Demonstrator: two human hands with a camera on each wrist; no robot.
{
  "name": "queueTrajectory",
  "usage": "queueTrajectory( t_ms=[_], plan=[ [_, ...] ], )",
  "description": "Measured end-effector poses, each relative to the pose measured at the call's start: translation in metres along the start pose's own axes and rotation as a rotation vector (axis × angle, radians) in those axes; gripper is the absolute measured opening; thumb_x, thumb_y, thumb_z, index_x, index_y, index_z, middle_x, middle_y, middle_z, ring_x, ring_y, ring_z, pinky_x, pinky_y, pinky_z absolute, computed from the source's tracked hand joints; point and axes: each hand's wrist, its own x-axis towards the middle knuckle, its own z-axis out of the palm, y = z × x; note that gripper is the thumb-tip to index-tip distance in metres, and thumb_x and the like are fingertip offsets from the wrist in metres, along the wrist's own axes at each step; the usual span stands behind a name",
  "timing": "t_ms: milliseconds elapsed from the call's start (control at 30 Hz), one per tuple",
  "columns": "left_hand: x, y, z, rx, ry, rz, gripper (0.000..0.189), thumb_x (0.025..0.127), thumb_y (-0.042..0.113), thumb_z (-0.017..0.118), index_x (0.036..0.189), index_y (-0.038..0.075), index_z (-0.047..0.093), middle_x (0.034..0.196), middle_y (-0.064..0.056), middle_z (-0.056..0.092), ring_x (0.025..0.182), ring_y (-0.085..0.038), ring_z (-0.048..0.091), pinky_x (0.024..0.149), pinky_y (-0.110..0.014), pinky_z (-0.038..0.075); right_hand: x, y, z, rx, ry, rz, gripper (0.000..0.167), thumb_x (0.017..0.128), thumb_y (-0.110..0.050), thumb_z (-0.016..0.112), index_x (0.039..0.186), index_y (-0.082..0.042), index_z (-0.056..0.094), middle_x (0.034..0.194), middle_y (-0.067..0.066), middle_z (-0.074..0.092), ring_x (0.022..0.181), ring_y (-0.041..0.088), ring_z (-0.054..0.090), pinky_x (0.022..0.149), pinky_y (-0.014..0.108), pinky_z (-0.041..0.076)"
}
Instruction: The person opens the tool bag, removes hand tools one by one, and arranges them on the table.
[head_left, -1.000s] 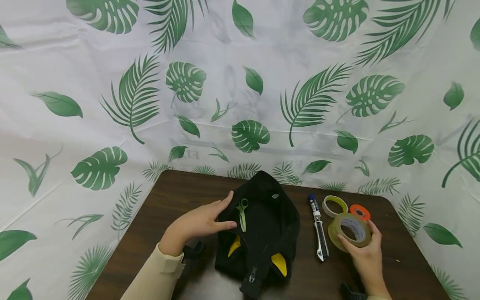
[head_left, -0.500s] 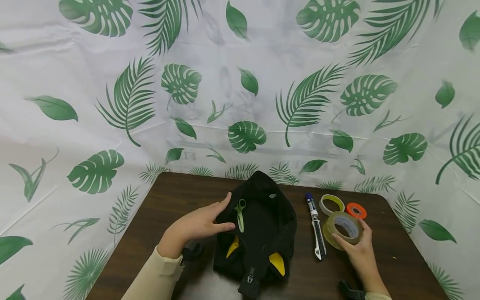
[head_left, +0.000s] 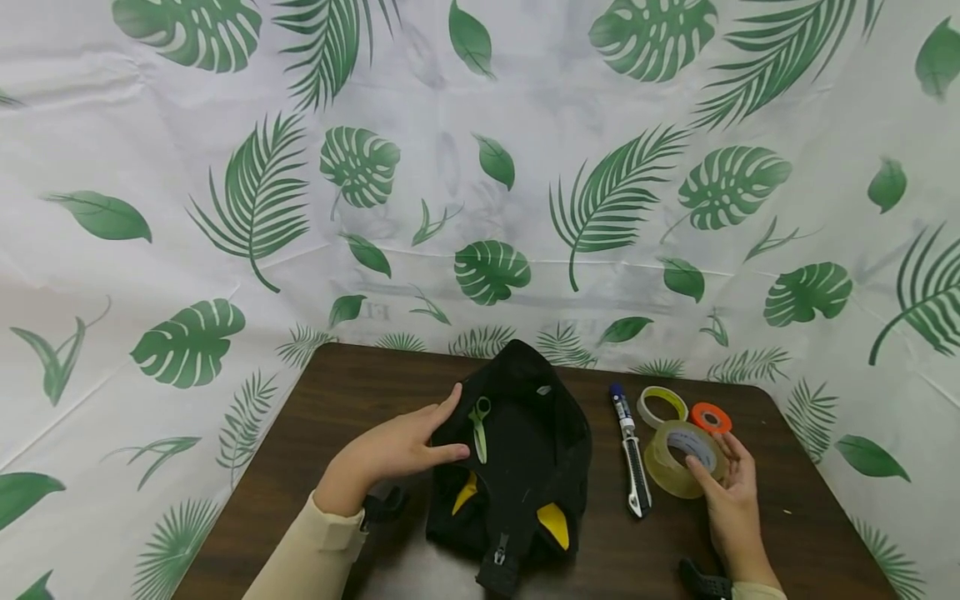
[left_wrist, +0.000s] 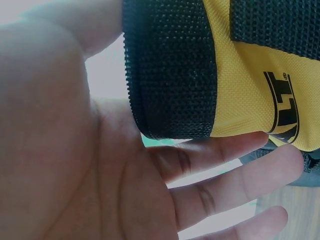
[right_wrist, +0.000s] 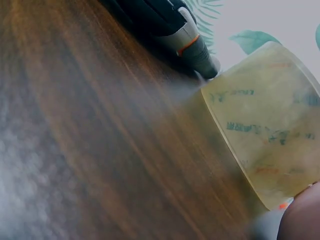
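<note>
At the left rim of an open black-and-yellow tool bag [head_left: 525, 500] rests my left hand [head_left: 393, 450], thumb on the near side and fingertips at its edge. In the left wrist view its fingers [left_wrist: 235, 192] extend nearly straight along the yellow bag wall [left_wrist: 240, 95]. Green-handled scissors [head_left: 481, 429] lie at the bag's opening. Over on the right, my right hand [head_left: 731, 500] pinches a thick roll of clear packing tape [head_left: 667, 479], thumb at the hole and fingers at the outer right side. The right wrist view shows the printed tape roll [right_wrist: 270, 125] with only a bit of thumb.
Between bag and tape lie a utility knife [head_left: 636, 479] and a blue-capped marker [head_left: 620, 406], end to end. A white-and-yellow tape roll [head_left: 642, 408] and an orange tape roll [head_left: 722, 408] sit behind the clear one. A leaf-print curtain [head_left: 420, 208] hangs behind the brown table [head_left: 390, 375].
My right thumb has moved rightward over the clear tape roll to its hole, and the roll looks turned slightly. My left hand stays at the bag. The head view shifted a little.
</note>
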Motion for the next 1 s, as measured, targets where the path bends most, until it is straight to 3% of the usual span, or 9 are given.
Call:
queueTrajectory(
  t_ms=[200, 300, 400, 533, 633, 767, 833, 1000],
  plan=[
    [0.001, -0.002, 0.006, -0.011, -0.015, 0.001, 0.101, 0.103, 0.071, 0.061, 0.175, 0.038, -0.001, 0.183, 0.004, 0.015, 0.169, -0.027, 0.027, 0.134, -0.058, 0.029, -0.004, -0.008, -0.001, 0.081, 0.023, -0.107, 0.083, 0.094, 0.021, 0.070, 0.164, -0.008, 0.035, 0.161, 0.005, 0.049, 0.158, 0.024, 0.036, 0.120, 0.015, 0.037],
    [0.000, -0.003, 0.006, -0.008, -0.011, 0.000, 0.101, 0.103, 0.071, 0.061, 0.175, 0.038, -0.001, 0.183, 0.003, 0.016, 0.169, -0.028, 0.027, 0.134, -0.058, 0.029, -0.008, -0.018, 0.004, 0.043, 0.010, -0.186, 0.086, 0.092, 0.024, 0.070, 0.165, -0.005, 0.036, 0.160, 0.005, 0.049, 0.158, 0.025, 0.036, 0.130, 0.020, 0.030],
    [-0.001, -0.004, 0.004, 0.006, 0.005, -0.004, 0.100, 0.103, 0.070, 0.061, 0.176, 0.037, 0.000, 0.183, 0.002, 0.017, 0.168, -0.028, 0.028, 0.134, -0.058, 0.030, -0.014, -0.029, 0.016, -0.023, -0.036, -0.247, 0.089, 0.090, 0.023, 0.073, 0.166, -0.007, 0.036, 0.162, 0.004, 0.046, 0.156, 0.023, 0.038, 0.129, 0.019, 0.031],
    [-0.002, -0.004, 0.002, 0.017, 0.006, 0.010, 0.102, 0.103, 0.070, 0.061, 0.177, 0.034, 0.001, 0.183, 0.000, 0.018, 0.168, -0.029, 0.029, 0.133, -0.059, 0.031, -0.026, -0.046, 0.035, -0.012, -0.134, -0.345, 0.093, 0.086, 0.030, 0.071, 0.166, 0.000, 0.034, 0.163, 0.011, 0.044, 0.156, 0.022, 0.038, 0.124, 0.016, 0.033],
    [-0.001, -0.003, 0.001, 0.020, -0.002, 0.019, 0.103, 0.103, 0.071, 0.061, 0.177, 0.033, 0.001, 0.183, -0.001, 0.019, 0.167, -0.030, 0.030, 0.133, -0.059, 0.032, -0.038, -0.061, 0.050, -0.016, -0.231, -0.424, 0.096, 0.081, 0.035, 0.069, 0.165, 0.007, 0.031, 0.164, 0.021, 0.041, 0.161, 0.024, 0.034, 0.128, 0.016, 0.029],
    [0.001, -0.002, 0.002, 0.023, 0.000, 0.018, 0.102, 0.103, 0.072, 0.060, 0.176, 0.035, 0.000, 0.183, 0.000, 0.018, 0.167, -0.030, 0.030, 0.133, -0.058, 0.032, -0.054, -0.082, 0.073, -0.142, -0.372, -0.493, 0.105, 0.080, 0.030, 0.077, 0.168, 0.001, 0.030, 0.167, 0.023, 0.038, 0.166, 0.021, 0.029, 0.131, 0.016, 0.025],
    [0.001, -0.001, 0.002, 0.025, 0.002, 0.017, 0.102, 0.102, 0.072, 0.061, 0.176, 0.035, 0.000, 0.183, 0.000, 0.019, 0.167, -0.030, 0.030, 0.133, -0.058, 0.032, -0.063, -0.092, 0.087, -0.148, -0.449, -0.527, 0.108, 0.079, 0.029, 0.079, 0.170, -0.001, 0.028, 0.170, 0.023, 0.036, 0.167, 0.020, 0.027, 0.131, 0.016, 0.024],
    [0.001, -0.001, 0.002, 0.026, 0.001, 0.010, 0.103, 0.103, 0.071, 0.061, 0.176, 0.034, 0.000, 0.183, 0.001, 0.018, 0.168, -0.029, 0.030, 0.133, -0.058, 0.031, -0.078, -0.109, 0.125, 0.024, -0.617, -0.613, 0.108, 0.077, 0.032, 0.076, 0.168, 0.009, 0.023, 0.172, 0.031, 0.031, 0.168, 0.027, 0.024, 0.134, 0.021, 0.022]
  ],
)
